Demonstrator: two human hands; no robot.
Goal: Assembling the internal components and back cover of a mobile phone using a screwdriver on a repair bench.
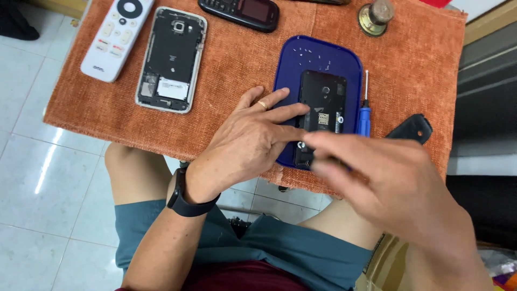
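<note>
Left hand (245, 143) fingers pressed flat, pinning opened black phone (321, 110) on blue tray (318, 54) near desk's front edge. Right hand (388, 178) blurred, fingers' state unclear. Loose screws (309, 52) could scatter if tray gets nudged.

A dark reddish screen (257, 9) sits on the black keypad phone (239, 12) at the cloth's far edge, while a white rectangular label (172, 88) lies inside the opened silver-framed phone (171, 59).

An orange cloth (237, 70) carries a blue tray (323, 54), 1 white remote (116, 37), 2 phones and a screwdriver (364, 116).
</note>
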